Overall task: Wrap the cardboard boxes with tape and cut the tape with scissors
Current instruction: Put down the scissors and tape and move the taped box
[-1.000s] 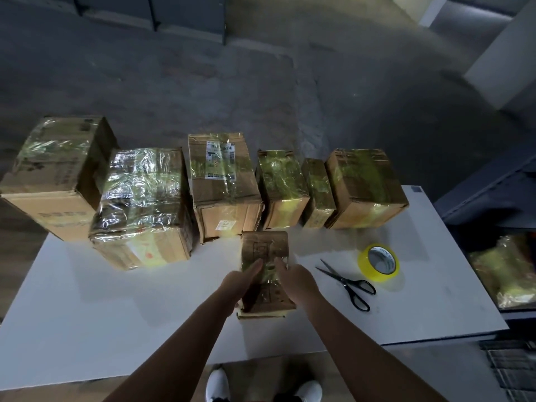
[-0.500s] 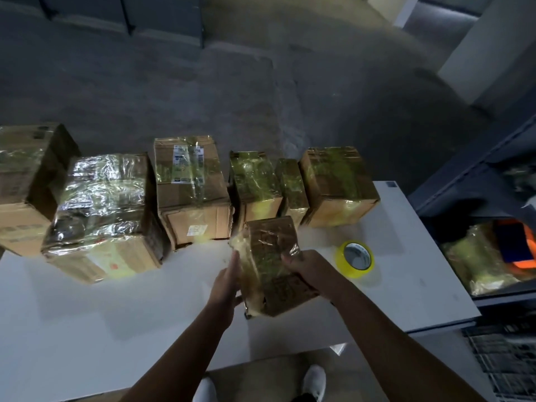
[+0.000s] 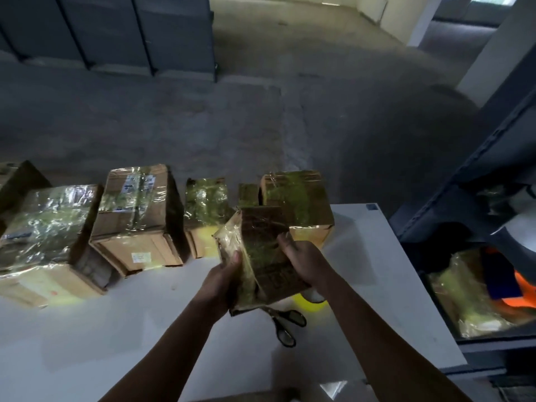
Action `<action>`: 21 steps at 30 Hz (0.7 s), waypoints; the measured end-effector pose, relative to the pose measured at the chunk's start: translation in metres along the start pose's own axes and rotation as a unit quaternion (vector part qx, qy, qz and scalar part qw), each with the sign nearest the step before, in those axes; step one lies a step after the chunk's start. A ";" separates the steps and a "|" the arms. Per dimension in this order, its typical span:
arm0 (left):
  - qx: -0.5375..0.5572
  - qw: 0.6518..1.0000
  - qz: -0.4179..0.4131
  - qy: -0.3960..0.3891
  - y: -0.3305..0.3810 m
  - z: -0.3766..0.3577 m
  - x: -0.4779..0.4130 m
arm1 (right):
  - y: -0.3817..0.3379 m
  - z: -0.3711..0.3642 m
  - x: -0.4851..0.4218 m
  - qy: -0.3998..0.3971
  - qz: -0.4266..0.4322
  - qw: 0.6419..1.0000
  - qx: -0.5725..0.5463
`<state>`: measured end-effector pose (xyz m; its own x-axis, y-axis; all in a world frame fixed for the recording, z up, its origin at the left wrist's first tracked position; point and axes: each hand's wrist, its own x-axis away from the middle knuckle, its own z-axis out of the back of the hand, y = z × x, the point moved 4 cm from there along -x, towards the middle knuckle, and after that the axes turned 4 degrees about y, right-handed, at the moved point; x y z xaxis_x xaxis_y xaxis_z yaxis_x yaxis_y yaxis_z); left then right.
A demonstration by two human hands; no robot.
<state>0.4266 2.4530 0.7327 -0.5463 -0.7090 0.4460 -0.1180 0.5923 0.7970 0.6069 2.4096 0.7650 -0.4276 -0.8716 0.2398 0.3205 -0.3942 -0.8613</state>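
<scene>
A small cardboard box (image 3: pixel 262 256) wrapped in shiny tape is lifted off the white table (image 3: pixel 374 274) and tilted. My left hand (image 3: pixel 220 281) grips its left side, thumb on the taped face. My right hand (image 3: pixel 303 261) grips its right side. Beneath the box lie black-handled scissors (image 3: pixel 285 323) and a yellow tape roll (image 3: pixel 309 301), both partly hidden by it.
A row of taped cardboard boxes lines the table's far edge: a large one (image 3: pixel 49 242) at left, a labelled one (image 3: pixel 136 216), a small one (image 3: pixel 206 213), another (image 3: pixel 298 201) behind the held box. A dark shelf (image 3: pixel 475 175) with wrapped parcels stands at right.
Both hands have lifted the small box off the table and carried it to the right, over the scissors and tape roll. The view has shifted right and up.
</scene>
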 end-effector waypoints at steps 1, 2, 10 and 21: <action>-0.011 0.999 -0.012 0.028 0.003 -0.013 -0.004 | 0.003 0.013 -0.004 0.009 0.008 1.000 -0.003; -0.013 0.998 -0.021 0.055 0.005 -0.026 -0.007 | 0.005 0.025 -0.008 0.023 0.019 1.000 0.000; -0.006 0.991 -0.065 0.114 0.021 -0.109 -0.029 | 0.017 0.115 -0.023 0.087 0.052 0.995 0.009; -0.120 0.950 -0.129 0.258 0.037 -0.171 -0.082 | 0.035 0.180 -0.031 0.186 0.037 0.982 0.013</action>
<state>0.6088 2.4673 0.7956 -0.0390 -0.9484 0.3147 0.0340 0.3135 0.9490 0.7833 2.3706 0.8080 -0.6802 -0.7330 -0.0080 0.3824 -0.3456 -0.8569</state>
